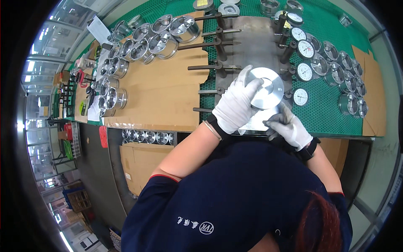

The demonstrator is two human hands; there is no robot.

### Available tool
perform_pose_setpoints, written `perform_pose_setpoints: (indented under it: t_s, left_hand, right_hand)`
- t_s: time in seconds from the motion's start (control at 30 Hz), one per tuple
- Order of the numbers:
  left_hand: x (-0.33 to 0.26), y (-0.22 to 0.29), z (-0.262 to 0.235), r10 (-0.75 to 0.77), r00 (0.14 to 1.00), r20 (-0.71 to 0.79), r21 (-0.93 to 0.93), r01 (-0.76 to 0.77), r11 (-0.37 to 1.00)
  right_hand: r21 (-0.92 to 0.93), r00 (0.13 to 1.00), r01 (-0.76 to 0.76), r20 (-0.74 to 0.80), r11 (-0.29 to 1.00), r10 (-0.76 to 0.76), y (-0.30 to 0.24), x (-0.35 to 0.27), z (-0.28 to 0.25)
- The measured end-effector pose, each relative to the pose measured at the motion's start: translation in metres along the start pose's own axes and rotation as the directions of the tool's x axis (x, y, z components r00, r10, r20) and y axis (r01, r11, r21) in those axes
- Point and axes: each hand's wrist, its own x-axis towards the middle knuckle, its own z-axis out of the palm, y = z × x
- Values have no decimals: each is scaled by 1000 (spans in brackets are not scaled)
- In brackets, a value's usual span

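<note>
My gloved left hand (235,105) is closed on a piston (275,94), a shiny round metal part with its flat circular face turned up. Its fingers and thumb lie over the piston's left side and face. The piston is above the near end of a grey steel plate (252,46). Just below and right of the piston is my gloved right hand (291,128), its grey-smudged fingers curled. What they hold, if anything, I cannot make out. A bright, reflective surface (257,122) shows between my two hands.
Dark posts with rods (219,48) line the plate's left side; several dial gauges (305,49) line its right. Groups of pistons stand on cardboard (155,92) at left and on the green mat (336,119) at right. More pistons (147,137) sit below the bench edge.
</note>
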Motion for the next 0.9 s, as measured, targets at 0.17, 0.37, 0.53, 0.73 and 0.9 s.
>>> perform_pose_setpoints:
  t_s: [0.17,0.37,0.53,0.73,0.9]
  left_hand:
    - [0,1,1,12,1000,-14,15,-12,1000]
    - [0,2,2,-3,1000,-10,30,3,1000]
    - [0,3,4,-5,999,-39,71,7,997]
    - [0,4,-7,24,993,-115,-3,-25,1000]
    - [4,47,-46,-221,902,372,-751,432,499]
  right_hand:
    - [-34,1000,-18,-10,999,17,-1,0,0]
    - [-67,999,-30,-24,997,28,-2,1,1]
    - [-40,999,-35,-33,999,34,-2,2,0]
    - [-208,1000,-7,-15,978,4,-7,1,1]
    - [-202,981,152,-92,968,-173,-16,-33,-10]
